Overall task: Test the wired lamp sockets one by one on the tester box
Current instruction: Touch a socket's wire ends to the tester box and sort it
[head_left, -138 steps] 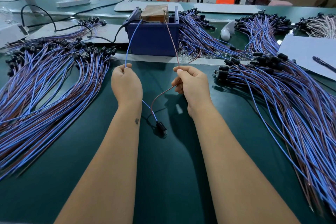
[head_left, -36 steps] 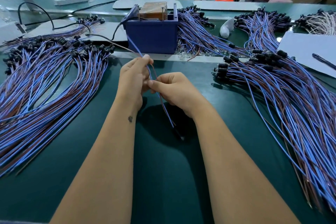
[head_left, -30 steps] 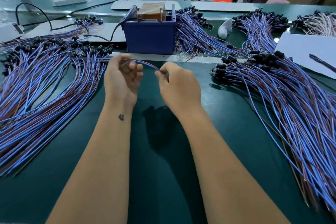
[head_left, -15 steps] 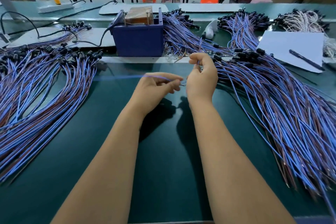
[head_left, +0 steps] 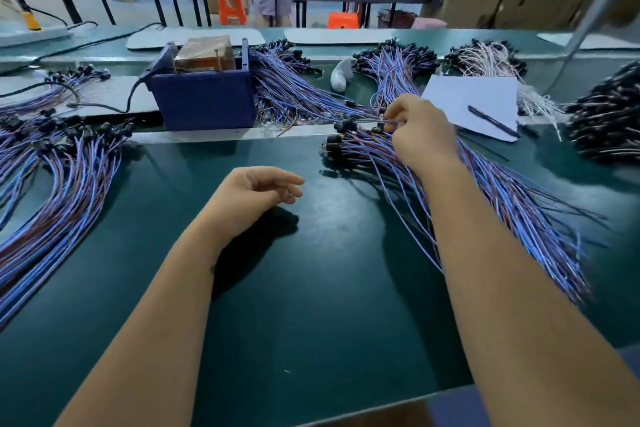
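Table mat point(head_left: 311, 288) smooth, slightly glossy; tester box point(head_left: 204, 104) matt plastic; paper sheet point(head_left: 471, 97) matt.

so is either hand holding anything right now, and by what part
The right hand pinches wires at the socket end of the right-hand pile, just behind the black sockets; how many it has cannot be told. The left hand hangs relaxed over the mat and holds nothing.

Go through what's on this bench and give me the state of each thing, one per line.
Left hand: open, empty, over the mat.
Right hand: pinching a wire in the right pile.
Tester box: no wires touching it.
Left pile: lying untouched.
Pen: lying on the paper.
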A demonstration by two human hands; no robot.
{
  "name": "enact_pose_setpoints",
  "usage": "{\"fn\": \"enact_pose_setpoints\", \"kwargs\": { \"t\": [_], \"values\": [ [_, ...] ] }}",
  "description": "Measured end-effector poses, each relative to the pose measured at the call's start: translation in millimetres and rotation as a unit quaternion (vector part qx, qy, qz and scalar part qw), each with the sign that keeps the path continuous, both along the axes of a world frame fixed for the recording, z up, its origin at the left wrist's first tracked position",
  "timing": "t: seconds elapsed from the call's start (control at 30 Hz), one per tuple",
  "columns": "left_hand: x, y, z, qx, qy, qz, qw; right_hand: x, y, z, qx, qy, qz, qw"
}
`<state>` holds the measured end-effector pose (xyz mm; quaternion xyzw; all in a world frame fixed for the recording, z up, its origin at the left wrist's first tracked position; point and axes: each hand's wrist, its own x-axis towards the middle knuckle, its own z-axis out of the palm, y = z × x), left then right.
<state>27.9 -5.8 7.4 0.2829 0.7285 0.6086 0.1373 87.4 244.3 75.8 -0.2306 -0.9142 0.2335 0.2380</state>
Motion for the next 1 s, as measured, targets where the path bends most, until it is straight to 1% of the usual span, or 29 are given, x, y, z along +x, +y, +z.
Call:
{"fn": "enact_pose_setpoints", "kwargs": {
  "t": [0.07, 0.1, 0.13, 0.2, 0.27, 0.33, 0.37, 0.43, 0.5, 0.53, 0.6, 0.67, 0.73, 0.8, 0.87, 1.0],
  "values": [
    [1.5, 1.7, 1.0, 0.006, 0.02, 0.04, 0.999, -1.3, -0.2, 1.0, 0.06, -0.025, -0.065, 0.996],
    [1.2, 1.8, 1.6, 0.005, 0.039, 0.083, 0.996, -3.0, -4.0, 0.6, 0.084, -0.037, -0.096, 0.991],
    [-0.1, 0.9, 2.3, -0.003, 0.06, 0.139, 0.989, -5.6, -10.8, -0.2, 0.101, -0.047, -0.116, 0.987],
    [-5.3, -7.8, 3.6, -0.038, 0.095, 0.258, 0.961, -13.5, -32.3, -5.5, 0.104, -0.046, -0.118, 0.986],
    [-11.9, -21.7, 5.8, -0.072, 0.12, 0.355, 0.924, -23.6, -62.2, -14.6, 0.091, -0.025, -0.084, 0.992],
    [-15.6, -35.8, 9.3, -0.102, 0.145, 0.433, 0.884, -34.2, -97.3, -26.9, 0.083, -0.001, -0.017, 0.996],
    [-16.6, -41.8, 10.5, -0.121, 0.154, 0.465, 0.863, -39.4, -116.0, -33.1, 0.063, 0.014, 0.03, 0.997],
    [-17.4, -52.9, 12.3, -0.18, 0.162, 0.511, 0.825, -47.4, -152.4, -43.9, -0.025, 0.03, 0.136, 0.99],
    [-19.1, -62.5, 9.6, -0.247, 0.153, 0.533, 0.795, -53.4, -178.8, -54.2, -0.099, 0.008, 0.197, 0.975],
    [-20.4, -66.5, 7.7, -0.275, 0.142, 0.53, 0.789, -56.3, -186.5, -59.8, -0.101, -0.01, 0.203, 0.974],
    [-24.7, -72.6, 3.9, -0.316, 0.103, 0.51, 0.793, -60.9, -191.5, -69.5, -0.065, -0.036, 0.197, 0.978],
    [-28.7, -73.5, 1.1, -0.359, 0.067, 0.481, 0.797, -62.6, -188.7, -72.7, -0.059, -0.032, 0.195, 0.979],
    [-29.2, -71.3, -0.1, -0.37, 0.06, 0.469, 0.8, -62.2, -185.2, -72.4, -0.09, -0.026, 0.2, 0.975],
    [-28.5, -70.1, 1.0, -0.343, 0.066, 0.484, 0.802, -61.1, -183.9, -72.0, -0.107, -0.024, 0.205, 0.973],
    [-30.2, -73.0, 3.6, -0.325, 0.074, 0.513, 0.791, -59.7, -184.0, -72.1, -0.112, -0.022, 0.209, 0.971],
    [-41.4, -87.7, 7.4, -0.387, 0.008, 0.509, 0.769, -57.2, -184.7, -71.0, -0.146, -0.015, 0.213, 0.966]
  ]
}}
